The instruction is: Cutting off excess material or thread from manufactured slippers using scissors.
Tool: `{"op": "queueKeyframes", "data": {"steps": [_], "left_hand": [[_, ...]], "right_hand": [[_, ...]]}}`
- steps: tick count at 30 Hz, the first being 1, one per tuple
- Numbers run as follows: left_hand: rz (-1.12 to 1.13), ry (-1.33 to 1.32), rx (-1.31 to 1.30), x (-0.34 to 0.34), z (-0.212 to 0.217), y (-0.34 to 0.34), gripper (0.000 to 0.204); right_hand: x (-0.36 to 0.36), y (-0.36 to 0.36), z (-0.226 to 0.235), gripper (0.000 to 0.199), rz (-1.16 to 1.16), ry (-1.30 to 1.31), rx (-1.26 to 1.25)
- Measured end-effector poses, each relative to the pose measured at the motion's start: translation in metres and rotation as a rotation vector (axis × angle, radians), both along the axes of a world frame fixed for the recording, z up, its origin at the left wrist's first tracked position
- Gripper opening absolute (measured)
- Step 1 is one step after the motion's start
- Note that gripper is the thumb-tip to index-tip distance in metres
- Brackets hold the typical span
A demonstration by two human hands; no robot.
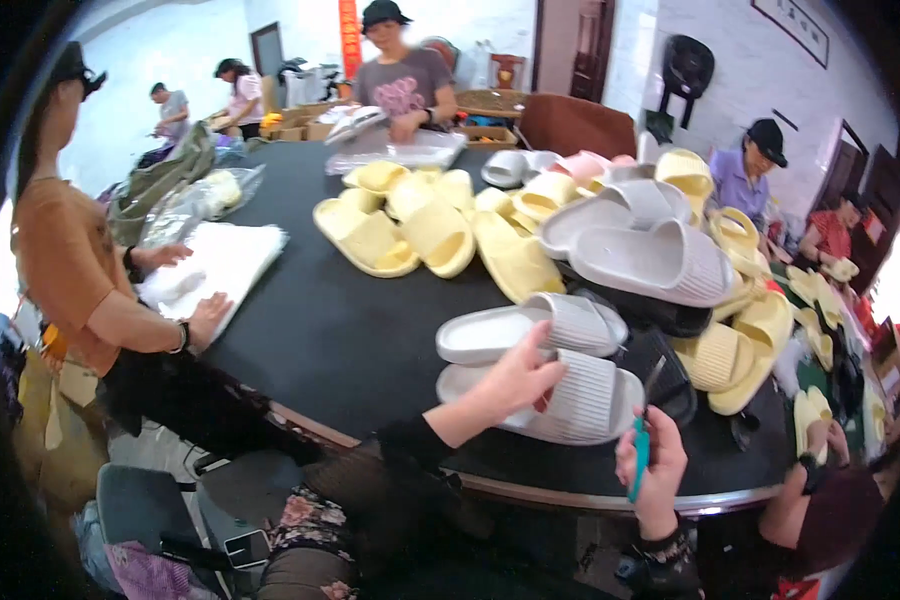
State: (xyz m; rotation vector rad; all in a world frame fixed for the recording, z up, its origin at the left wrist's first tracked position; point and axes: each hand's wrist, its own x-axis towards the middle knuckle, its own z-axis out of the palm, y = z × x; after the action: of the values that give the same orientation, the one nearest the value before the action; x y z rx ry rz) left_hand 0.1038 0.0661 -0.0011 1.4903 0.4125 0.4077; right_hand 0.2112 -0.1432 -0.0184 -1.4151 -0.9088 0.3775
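Observation:
A pair of light grey slippers lies near the table's front edge, the far grey slipper (480, 335) beside the near grey slipper (590, 405). My left hand (510, 385) is over this pair, its fingers apart and no held thing visible. To the right, by the toe of the near slipper, my right hand (660, 465) is closed around small scissors (640, 460) with teal handles. Their thin dark blades point up and away, in front of a black slipper (665, 375). Behind, more grey slippers (650, 260) are stacked on dark ones.
Yellow slippers (395, 235) cover the dark table (310, 270) beyond and to the right. At left, a person in brown (80, 250) handles white sheets (235, 260). Another person stands across the table by clear plastic bags (400, 152). At lower right, a co-worker's hands (825, 440) hold yellow slippers.

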Motion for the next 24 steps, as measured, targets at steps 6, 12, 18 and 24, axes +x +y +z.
{"op": "queueKeyframes", "data": {"steps": [6, 12, 18, 24], "left_hand": [[0.136, -0.056, 0.628, -0.045, 0.002, 0.008, 0.046], [0.084, 0.166, 0.935, -0.068, 0.005, 0.016, 0.06], [0.105, 0.332, 1.375, -0.064, -0.019, 0.035, 0.091], [-0.107, 0.378, 1.309, -0.023, -0.023, 0.042, 0.104]], "right_hand": [[-0.011, -0.036, -0.008, 0.039, -0.016, 0.259, -0.098], [-0.024, -0.04, -0.01, 0.039, -0.058, 0.284, -0.119], [-0.024, -0.02, -0.008, 0.039, 0.008, 0.057, -0.157], [0.033, -0.025, -0.038, 0.049, -0.086, -0.032, -0.069]]}}
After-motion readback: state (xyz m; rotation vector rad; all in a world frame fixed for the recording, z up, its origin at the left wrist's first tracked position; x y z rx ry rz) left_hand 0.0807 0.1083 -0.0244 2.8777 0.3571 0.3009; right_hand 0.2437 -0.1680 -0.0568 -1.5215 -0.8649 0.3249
